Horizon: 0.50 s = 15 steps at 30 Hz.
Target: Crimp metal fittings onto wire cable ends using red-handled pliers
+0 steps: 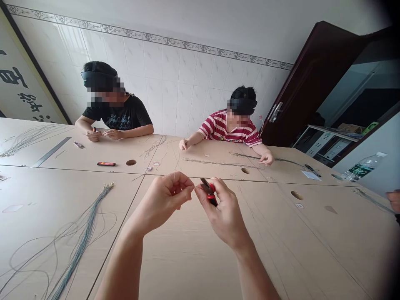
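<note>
My left hand (168, 198) is raised over the table's middle, thumb and fingertips pinched together. What sits in that pinch is too small to make out. My right hand (223, 210) is wrapped round small pliers (211, 195) with red handles and dark jaws that point up and to the left. Its thumb and index fingertip nearly meet my left fingertips. On the table to the left lies a bundle of grey-green cords (83, 239) with small brass-coloured ends; several loose strands curl away from it.
Across the table (187, 258) sit a person in black (125, 114) and a person in stripes (229, 129). A red-and-black case (106, 164), a metal ruler (51, 151), more cords (221, 163) and a water bottle (364, 167) lie around. Another person's hand (394, 200) shows at right.
</note>
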Tool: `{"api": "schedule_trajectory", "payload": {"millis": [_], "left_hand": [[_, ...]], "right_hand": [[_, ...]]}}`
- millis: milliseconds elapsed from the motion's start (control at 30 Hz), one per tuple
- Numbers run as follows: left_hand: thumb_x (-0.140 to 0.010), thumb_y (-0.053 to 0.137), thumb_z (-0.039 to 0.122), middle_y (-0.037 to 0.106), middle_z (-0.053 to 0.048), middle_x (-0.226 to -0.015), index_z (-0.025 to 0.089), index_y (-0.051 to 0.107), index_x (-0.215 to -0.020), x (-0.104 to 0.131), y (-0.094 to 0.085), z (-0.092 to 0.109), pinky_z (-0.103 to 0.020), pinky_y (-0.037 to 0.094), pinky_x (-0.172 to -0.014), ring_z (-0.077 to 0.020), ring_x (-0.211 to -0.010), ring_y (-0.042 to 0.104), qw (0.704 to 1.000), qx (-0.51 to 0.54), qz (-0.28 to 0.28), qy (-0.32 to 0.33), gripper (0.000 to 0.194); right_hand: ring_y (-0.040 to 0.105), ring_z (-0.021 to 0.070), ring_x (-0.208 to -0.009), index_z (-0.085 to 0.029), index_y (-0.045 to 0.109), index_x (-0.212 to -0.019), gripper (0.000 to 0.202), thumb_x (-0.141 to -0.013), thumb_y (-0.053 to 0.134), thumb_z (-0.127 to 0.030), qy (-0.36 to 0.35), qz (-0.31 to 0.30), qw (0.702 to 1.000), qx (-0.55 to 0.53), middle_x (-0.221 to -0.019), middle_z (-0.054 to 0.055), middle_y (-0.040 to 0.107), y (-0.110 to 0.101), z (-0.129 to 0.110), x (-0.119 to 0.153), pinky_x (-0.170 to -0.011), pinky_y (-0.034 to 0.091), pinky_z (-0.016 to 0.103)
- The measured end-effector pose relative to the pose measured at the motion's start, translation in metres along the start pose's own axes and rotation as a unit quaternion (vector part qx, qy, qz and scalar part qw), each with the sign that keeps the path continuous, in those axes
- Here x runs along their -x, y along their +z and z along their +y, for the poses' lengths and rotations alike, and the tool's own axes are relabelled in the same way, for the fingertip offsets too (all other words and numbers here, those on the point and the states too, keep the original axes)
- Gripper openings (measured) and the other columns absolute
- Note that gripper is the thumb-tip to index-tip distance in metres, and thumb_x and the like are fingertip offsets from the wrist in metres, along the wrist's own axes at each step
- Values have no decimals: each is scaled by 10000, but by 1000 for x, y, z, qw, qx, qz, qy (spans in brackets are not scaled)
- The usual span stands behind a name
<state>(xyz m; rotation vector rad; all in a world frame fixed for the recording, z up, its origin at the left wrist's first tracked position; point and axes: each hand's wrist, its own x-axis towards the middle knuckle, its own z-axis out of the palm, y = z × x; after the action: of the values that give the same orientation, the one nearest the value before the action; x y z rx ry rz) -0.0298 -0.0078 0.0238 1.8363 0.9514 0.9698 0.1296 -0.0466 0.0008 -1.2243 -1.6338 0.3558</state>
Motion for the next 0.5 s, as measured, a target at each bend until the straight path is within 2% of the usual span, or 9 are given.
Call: {"api": "schedule_trajectory", "payload": {"millis": [233, 500], "left_hand": [[-862, 567, 239, 597, 37, -669, 184, 624, -792, 0, -1, -1, -164, 431, -484, -60, -528, 463, 1000, -19, 4, -6, 106], [-857, 564, 265, 600, 26, -657, 177, 624, -796, 0, 0, 0, -188, 414, -476, -72, -517, 463, 999, -19, 9, -25, 123]], "right_hand": [[551, 165, -761, -232, 506, -797, 140, -913, 548, -298, 18, 7, 1000, 3, -806, 3, 610, -2, -2, 1, -729, 452, 303], [571, 182, -781, -221, 545, -817, 87, -882, 586, -261, 1, 27, 999, 23, -814, 18, 613, 2, -2, 0, -749, 456, 330]]}}
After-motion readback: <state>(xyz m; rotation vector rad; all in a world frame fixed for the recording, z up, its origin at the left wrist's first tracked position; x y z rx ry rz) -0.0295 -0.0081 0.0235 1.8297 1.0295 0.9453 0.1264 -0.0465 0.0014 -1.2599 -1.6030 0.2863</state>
